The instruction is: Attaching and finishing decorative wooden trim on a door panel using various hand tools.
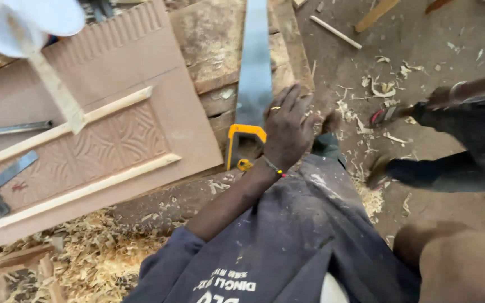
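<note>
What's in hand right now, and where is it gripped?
The left hand rests by the yellow handle of the steel-bladed handsaw; whether it grips it cannot be told. The right hand is out of view.

We found the handsaw lying on the workbench, the carved panel left of the saw, a hand at its handle, shavings below the panel.

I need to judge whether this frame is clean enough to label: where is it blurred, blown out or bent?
Head view: the white shape at top left is overexposed and soft; the arm at bottom right is a close blur; the left hand on the yellow-handled saw is fairly sharp, as is the carved board; light is even daylight, shadows faint; straight edges bow slightly toward the corners.
</note>
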